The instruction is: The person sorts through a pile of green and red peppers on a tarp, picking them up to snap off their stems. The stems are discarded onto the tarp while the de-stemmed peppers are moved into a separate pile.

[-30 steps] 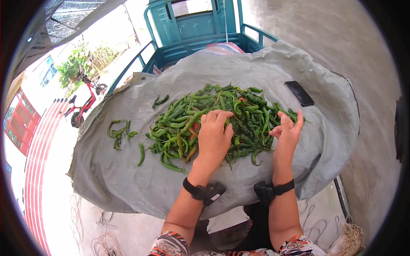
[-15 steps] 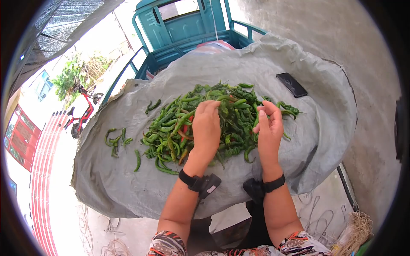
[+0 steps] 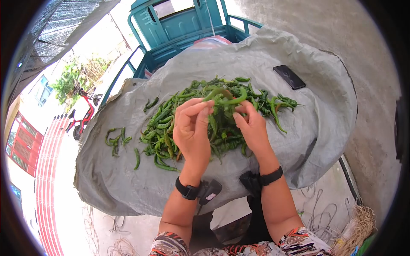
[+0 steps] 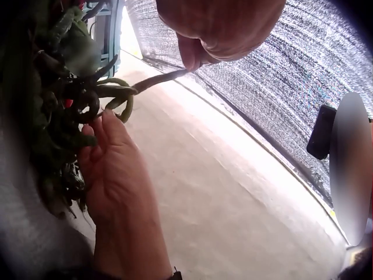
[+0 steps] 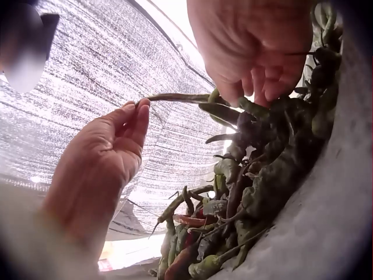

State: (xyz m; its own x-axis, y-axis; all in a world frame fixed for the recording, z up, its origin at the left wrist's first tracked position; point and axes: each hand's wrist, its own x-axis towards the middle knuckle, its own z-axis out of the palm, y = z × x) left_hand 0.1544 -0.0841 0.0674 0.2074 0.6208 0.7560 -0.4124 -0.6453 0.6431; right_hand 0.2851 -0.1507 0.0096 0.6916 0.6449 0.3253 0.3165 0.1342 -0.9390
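Observation:
Between finger and thumb, my left hand pinches one end of a long green pepper, which stretches toward the right hand in both wrist views. The fingers of my right hand are curled round green peppers at its other end, raised over the heap. Under and behind both hands lies a heap of green peppers with a few red ones among them. How many peppers the right hand holds is hidden.
The heap lies on a grey sheet. A black phone rests at its back right. A few loose peppers lie at the left. Behind stands a teal cargo vehicle; a red bike is far left.
The left hand has lifted off the heap and now pinches a pepper. The right hand has moved left and its fingers have closed round peppers. The phone and sheet appear shifted left in view.

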